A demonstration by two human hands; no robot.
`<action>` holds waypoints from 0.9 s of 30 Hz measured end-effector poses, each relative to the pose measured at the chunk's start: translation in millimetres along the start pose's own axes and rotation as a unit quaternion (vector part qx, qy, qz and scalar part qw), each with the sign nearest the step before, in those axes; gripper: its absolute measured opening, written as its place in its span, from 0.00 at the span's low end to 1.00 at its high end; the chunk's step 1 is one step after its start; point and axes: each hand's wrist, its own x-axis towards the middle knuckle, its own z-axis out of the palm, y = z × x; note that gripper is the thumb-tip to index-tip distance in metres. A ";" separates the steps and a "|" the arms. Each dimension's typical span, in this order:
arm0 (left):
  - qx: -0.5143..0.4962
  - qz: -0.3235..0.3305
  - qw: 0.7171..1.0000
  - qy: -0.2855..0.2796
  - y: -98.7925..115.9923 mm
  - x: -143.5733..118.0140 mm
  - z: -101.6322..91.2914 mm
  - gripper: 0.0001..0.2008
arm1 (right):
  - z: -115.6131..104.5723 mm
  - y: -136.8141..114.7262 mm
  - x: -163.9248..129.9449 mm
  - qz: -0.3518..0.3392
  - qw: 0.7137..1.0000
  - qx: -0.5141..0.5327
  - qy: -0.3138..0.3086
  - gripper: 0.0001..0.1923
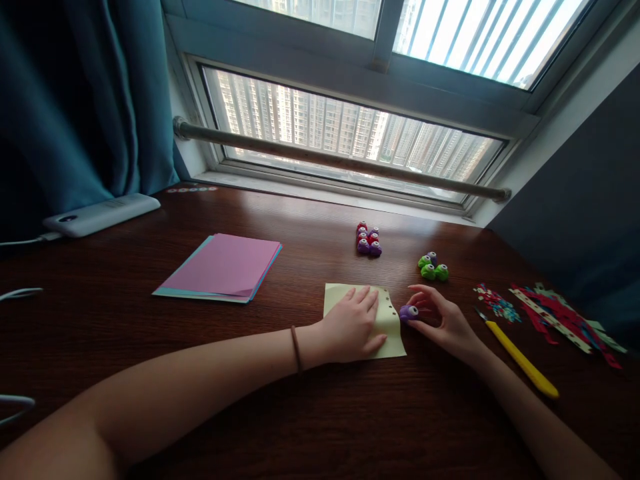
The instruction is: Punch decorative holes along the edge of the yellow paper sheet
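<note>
My left hand (353, 323) presses flat on the pale yellow paper sheet (387, 320) near the middle of the dark wooden desk (300, 413); my right hand (443, 320) has its grip closed around a small purple paper punch (409, 312) at the sheet's right edge.

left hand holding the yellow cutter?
No, the left hand lies flat on the yellow paper, while the yellow cutter lies untouched on the table right of the right hand.

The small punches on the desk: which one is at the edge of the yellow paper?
The purple punch under the right hand, at the yellow paper edge. The green group and the red-purple group stand apart, nearer the window.
</note>
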 end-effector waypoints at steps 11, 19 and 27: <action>-0.002 -0.001 1.000 -0.001 -0.1 0.3 0.9 0.33 | 2.1 -4.6 -1.3 0.002 1.000 0.013 -0.011 0.26; 0.003 0.001 1.000 0.001 0.2 0.3 1.3 0.33 | 5.0 -5.9 -0.7 -0.020 1.000 -0.002 -0.019 0.28; 0.005 -0.021 1.000 -0.002 -0.8 -0.5 0.4 0.36 | 6.5 -7.5 -2.1 -0.035 0.998 -0.031 -0.043 0.27</action>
